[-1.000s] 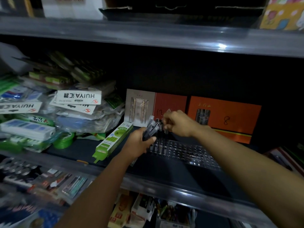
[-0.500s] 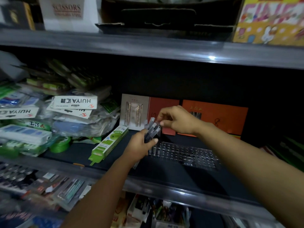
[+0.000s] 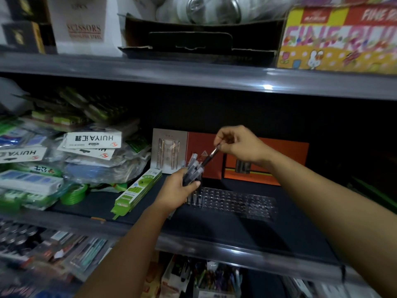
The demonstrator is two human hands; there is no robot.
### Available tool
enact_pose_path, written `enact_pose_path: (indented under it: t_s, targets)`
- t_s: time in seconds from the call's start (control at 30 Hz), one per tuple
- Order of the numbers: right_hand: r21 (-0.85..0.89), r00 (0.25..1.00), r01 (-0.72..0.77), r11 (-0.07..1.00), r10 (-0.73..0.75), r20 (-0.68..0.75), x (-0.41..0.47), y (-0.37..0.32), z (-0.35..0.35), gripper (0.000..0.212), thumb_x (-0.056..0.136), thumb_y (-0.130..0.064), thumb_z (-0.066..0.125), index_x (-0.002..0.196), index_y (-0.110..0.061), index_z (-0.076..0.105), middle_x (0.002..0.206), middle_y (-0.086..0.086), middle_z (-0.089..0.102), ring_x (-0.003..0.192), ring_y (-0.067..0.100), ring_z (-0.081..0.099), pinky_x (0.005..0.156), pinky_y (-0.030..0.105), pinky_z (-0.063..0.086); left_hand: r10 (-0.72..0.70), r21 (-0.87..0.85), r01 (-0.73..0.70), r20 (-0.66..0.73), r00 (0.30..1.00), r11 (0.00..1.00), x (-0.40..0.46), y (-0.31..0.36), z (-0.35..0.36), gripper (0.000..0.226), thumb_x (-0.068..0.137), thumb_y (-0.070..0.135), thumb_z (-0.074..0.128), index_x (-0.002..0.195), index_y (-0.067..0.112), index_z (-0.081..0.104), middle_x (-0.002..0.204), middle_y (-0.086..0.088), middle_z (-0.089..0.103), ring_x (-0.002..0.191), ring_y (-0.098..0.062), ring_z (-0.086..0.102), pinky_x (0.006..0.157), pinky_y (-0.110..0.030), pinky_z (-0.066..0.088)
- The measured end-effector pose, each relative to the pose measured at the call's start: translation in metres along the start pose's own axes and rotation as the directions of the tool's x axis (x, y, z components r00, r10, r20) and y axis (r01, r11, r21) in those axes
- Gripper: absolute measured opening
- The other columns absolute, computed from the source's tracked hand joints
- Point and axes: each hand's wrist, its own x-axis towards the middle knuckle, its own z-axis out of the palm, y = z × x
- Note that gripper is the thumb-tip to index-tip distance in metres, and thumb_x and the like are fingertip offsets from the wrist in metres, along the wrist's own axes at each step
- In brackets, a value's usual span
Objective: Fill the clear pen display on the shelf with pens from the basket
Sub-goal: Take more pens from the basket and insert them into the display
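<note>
Both hands are working over the dark middle shelf. The left hand is reaching in from below with its forearm angled up, its fingers and thumb wrapping round a bundle of dark pens with clear caps, the capped ends fanning upward. The right hand is reaching in from the right with the wrist bent down, its fingertips pinching the upper end of a single dark pen, which is tilting down to the left into the top of the bundle. Just beyond and to the right of the left hand, the clear plastic pen display with rows of round holes is lying flat on the shelf, with a few clear shapes standing at its left end, too blurred to identify. Behind it orange and red flat boxes are leaning against the dark back wall. A long green and white box is lying to the left, beside stacked plastic-wrapped packets labelled HUIYA. On the grey upper shelf a white carton marked SCISSORS and a colourful yellow box are standing
</note>
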Motion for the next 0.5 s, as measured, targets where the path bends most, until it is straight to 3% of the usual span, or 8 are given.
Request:
enact_pose_path:
  t_s: [0.2, 0.33, 0.43, 0.5]
  targets:
    - [0.060, 1.000, -0.026, 0.998, 0.027, -0.013, 0.000, -0.005, -0.007, 0.009, 0.085, -0.001, 0.062, 0.086, -0.009, 0.066, 0.080, 0.011, 0.062, 0.074, 0.017, 0.054, 0.073, 0.031, 0.045, 0.010, 0.018, -0.009, -0.007, 1.000, 1.000, 0.002, 0.004, 0.007, 0.016, 0.091, 0.024, 0.060, 0.107, 0.025, 0.056, 0.072, 0.011, 0.056, 0.061, -0.004, 0.052, 0.057, -0.023, 0.040]
    - [0.039, 1.000, -0.013, 0.999, 0.014, -0.021, -0.001, -0.007, -0.003, 0.007, 0.085, -0.001, 0.064, 0.084, -0.006, 0.068, 0.077, 0.010, 0.061, 0.072, 0.016, 0.053, 0.071, 0.031, 0.045, 0.001, 0.023, -0.001, -0.012, 1.000, 1.000, 0.003, 0.005, 0.007, 0.013, 0.091, 0.024, 0.061, 0.102, 0.026, 0.055, 0.072, 0.008, 0.057, 0.064, -0.009, 0.054, 0.059, -0.025, 0.043]
    - [0.022, 0.993, -0.046, 0.999, 0.048, -0.106, -0.001, -0.005, -0.012, 0.011, 0.088, -0.002, 0.061, 0.085, -0.010, 0.068, 0.075, 0.006, 0.061, 0.071, 0.014, 0.054, 0.068, 0.029, 0.044, -0.006, 0.033, 0.006, -0.008, 1.000, 0.999, 0.000, 0.001, 0.000, 0.023, 0.090, 0.023, 0.062, 0.113, 0.026, 0.056, 0.093, 0.007, 0.066, 0.081, -0.010, 0.060, 0.074, -0.029, 0.049]
    - [0.000, 0.983, -0.075, 0.997, 0.074, -0.167, 0.001, -0.001, -0.019, 0.013, 0.088, -0.003, 0.060, 0.084, -0.013, 0.067, 0.074, 0.004, 0.060, 0.070, 0.014, 0.053, 0.064, 0.027, 0.043, -0.026, 0.075, 0.027, -0.015, 1.000, 0.997, -0.002, -0.005, -0.004, 0.028, 0.091, 0.023, 0.061, 0.119, 0.022, 0.055, 0.100, 0.004, 0.066, 0.073, -0.008, 0.056, 0.072, -0.029, 0.047]
